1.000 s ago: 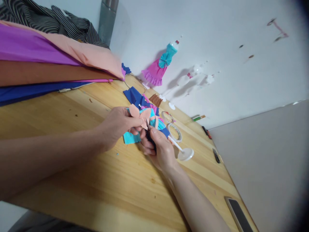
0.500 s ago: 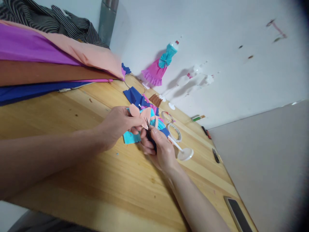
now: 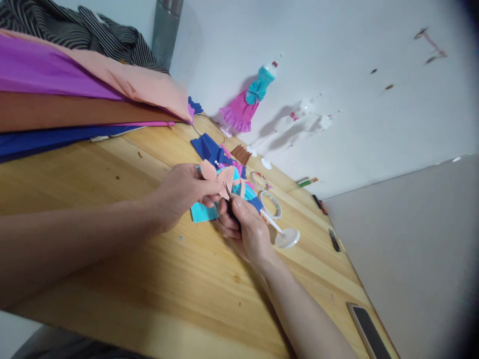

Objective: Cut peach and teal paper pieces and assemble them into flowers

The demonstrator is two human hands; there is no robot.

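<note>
Between thumb and fingers, my left hand [image 3: 187, 187] pinches a peach crepe paper piece [image 3: 225, 175] cut into petal-like lobes. Dark-handled scissors [image 3: 234, 215] are gripped in my right hand [image 3: 247, 224], their blade tips against the paper's lower edge. Behind the hands lie turquoise crepe paper [image 3: 245, 191], a navy blue piece [image 3: 205, 148] and pink scraps. A turquoise piece [image 3: 204, 212] rests on the table under my left hand. Just beyond my right hand is a white stand with a round base [image 3: 287, 238].
Tape rolls [image 3: 270, 205] lie right of the hands. A phone [image 3: 368, 329] and a cutter [image 3: 334, 241] sit along the right table edge. Folded crepe sheets [image 3: 56, 112] fill the left back. A bottle in a pink and turquoise paper dress [image 3: 252, 97] stands by the wall.
The scissors have closed slightly at the peach paper, and their tips have shifted a little left. Both hands stay almost in the same place.
</note>
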